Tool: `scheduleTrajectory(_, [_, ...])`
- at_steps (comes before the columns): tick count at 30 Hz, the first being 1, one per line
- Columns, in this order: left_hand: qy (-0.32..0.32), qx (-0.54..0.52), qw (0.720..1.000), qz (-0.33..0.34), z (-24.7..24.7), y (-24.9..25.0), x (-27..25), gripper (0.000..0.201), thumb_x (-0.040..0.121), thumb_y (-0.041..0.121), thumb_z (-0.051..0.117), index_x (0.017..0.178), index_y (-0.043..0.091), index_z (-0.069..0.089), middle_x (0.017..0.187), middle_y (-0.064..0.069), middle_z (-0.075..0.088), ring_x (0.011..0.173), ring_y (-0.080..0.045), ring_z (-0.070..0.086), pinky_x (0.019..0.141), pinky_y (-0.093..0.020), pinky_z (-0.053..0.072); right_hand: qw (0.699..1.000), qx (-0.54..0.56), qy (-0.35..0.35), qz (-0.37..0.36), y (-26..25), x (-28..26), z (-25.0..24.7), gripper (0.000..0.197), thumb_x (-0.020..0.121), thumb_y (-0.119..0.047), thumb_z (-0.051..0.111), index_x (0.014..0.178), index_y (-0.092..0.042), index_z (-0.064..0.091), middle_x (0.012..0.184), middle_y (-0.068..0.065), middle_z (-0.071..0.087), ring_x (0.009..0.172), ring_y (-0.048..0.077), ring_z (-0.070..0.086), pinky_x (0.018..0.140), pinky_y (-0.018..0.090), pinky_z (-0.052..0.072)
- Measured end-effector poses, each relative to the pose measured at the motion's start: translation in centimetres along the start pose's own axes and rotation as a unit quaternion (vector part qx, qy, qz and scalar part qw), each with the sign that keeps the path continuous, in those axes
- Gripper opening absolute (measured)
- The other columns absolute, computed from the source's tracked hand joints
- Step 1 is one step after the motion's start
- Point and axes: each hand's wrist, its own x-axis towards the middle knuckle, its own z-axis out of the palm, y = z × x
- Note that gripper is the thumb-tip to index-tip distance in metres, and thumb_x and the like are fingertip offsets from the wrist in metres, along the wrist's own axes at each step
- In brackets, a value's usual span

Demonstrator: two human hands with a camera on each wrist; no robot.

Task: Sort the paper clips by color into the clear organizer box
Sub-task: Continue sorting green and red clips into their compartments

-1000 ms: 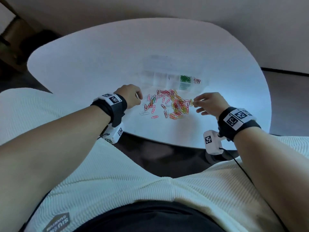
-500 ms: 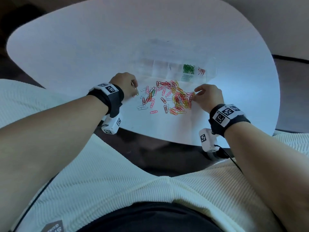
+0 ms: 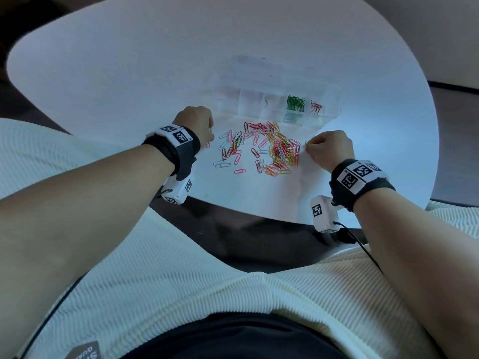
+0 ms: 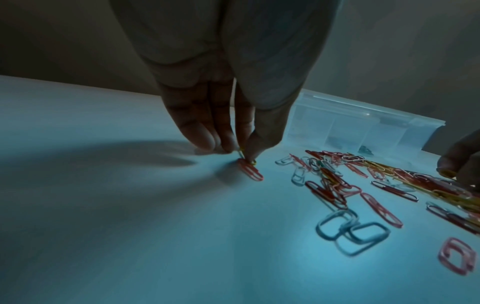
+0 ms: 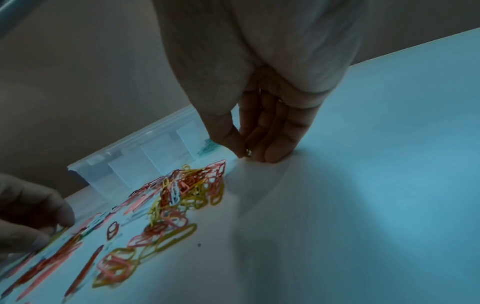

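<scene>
Head view: on the white worktop [image 3: 129, 60] the left hand [image 3: 198, 125] sits at the left edge of the scattered paper clips [image 3: 261, 149], knuckles up, fingers curled down to the surface. The left wrist view shows its fingers [image 4: 205, 131] close together, thumb and forefinger pinching a thin yellow-green clip [image 4: 241, 154] just above the worktop; a pink clip [image 4: 250, 169] lies flat right below the thumb tip, touching or nearly touching it. To the right of that, apart from the hand, lie white, pink and red clips, then the denser heap of red, yellow and pink ones.

Behind the heap stands the clear organizer box [image 3: 331, 99], its compartments in a row. One toward the right holds green clips [image 3: 295, 102]; the one at the right end holds a few red clips [image 3: 316, 107]. What the other compartments hold cannot be made out.

At the right edge of the heap is the right hand [image 3: 329, 149], fingers bunched and pointing down. In the right wrist view its thumb and forefinger pinch a small yellowish clip [image 5: 248, 152] at the worktop, the other fingers [image 5: 280, 148] resting their tips on the surface just beside it, the heap near to their left.
</scene>
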Motion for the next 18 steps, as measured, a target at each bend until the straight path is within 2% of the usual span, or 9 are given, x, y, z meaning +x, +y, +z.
scheduleTrajectory(4, [0.004, -0.02, 0.999, -0.024, -0.2, 0.1, 0.0, 0.018, 0.082, 0.01, 0.066, 0.099, 0.009, 0.07, 0.103, -0.011, 0.069, 0.092, -0.03, 0.064, 0.07, -0.029, 0.046, 0.997, 0.064, 0.018, 0.044, 0.7, 0.2, -0.6, 0.017, 0.082, -0.016, 0.058, 0.082, -0.006, 0.072, 0.085, 0.013, 0.073, 0.088, 0.029, 0.069, 0.08, 0.035, 0.057])
scheduleTrajectory(7, [0.009, -0.042, 0.999, -0.032, -0.3, 0.0, -0.1, 0.014, 0.081, 0.007, 0.064, 0.091, 0.011, 0.072, 0.099, -0.008, 0.071, 0.089, -0.028, 0.065, 0.069, -0.027, 0.046, 0.982, 0.168, 0.016, 0.079, 1.1, 0.2, -0.9, 0.012, 0.081, -0.011, 0.06, 0.072, -0.011, 0.066, 0.079, 0.016, 0.072, 0.071, 0.026, 0.071, 0.079, 0.04, 0.06])
scheduleTrajectory(10, [0.034, -0.052, 0.998, -0.017, -0.3, -0.1, -0.1, 0.022, 0.085, 0.006, 0.058, 0.101, 0.014, 0.07, 0.11, -0.007, 0.068, 0.098, -0.029, 0.063, 0.075, -0.028, 0.047, 0.954, 0.286, -0.023, 0.082, 0.7, -0.3, -1.1, 0.008, 0.088, -0.001, 0.059, 0.084, -0.004, 0.065, 0.079, 0.018, 0.066, 0.06, 0.021, 0.064, 0.068, 0.031, 0.061])
scheduleTrajectory(12, [0.039, -0.057, 0.998, -0.012, -0.3, -0.2, 0.0, 0.028, 0.088, 0.003, 0.054, 0.109, 0.013, 0.07, 0.117, -0.009, 0.066, 0.103, -0.031, 0.062, 0.083, -0.031, 0.05, 0.934, 0.343, -0.057, 0.082, 0.2, -0.8, -1.3, 0.014, 0.09, 0.003, 0.054, 0.097, -0.001, 0.065, 0.076, 0.014, 0.063, 0.062, 0.022, 0.064, 0.065, 0.026, 0.06])
scheduleTrajectory(14, [0.037, -0.071, 0.997, -0.016, -0.3, -0.2, 0.1, 0.03, 0.088, 0.002, 0.054, 0.11, 0.013, 0.071, 0.118, -0.01, 0.067, 0.104, -0.031, 0.063, 0.087, -0.031, 0.051, 0.918, 0.376, -0.094, 0.081, -0.4, -1.3, -1.6, 0.017, 0.09, 0.004, 0.052, 0.098, -0.001, 0.066, 0.074, 0.013, 0.06, 0.063, 0.023, 0.062, 0.064, 0.025, 0.059])
scheduleTrajectory(18, [0.04, -0.103, 0.993, -0.039, -0.4, -0.3, 0.1, 0.022, 0.083, 0.018, 0.067, 0.103, 0.013, 0.072, 0.11, -0.007, 0.069, 0.099, -0.027, 0.064, 0.08, -0.027, 0.05, 0.926, 0.35, -0.121, 0.067, -1.0, -1.9, -1.8, 0.016, 0.092, 0.001, 0.051, 0.095, -0.001, 0.067, 0.073, 0.012, 0.059, 0.06, 0.021, 0.061, 0.061, 0.025, 0.057])
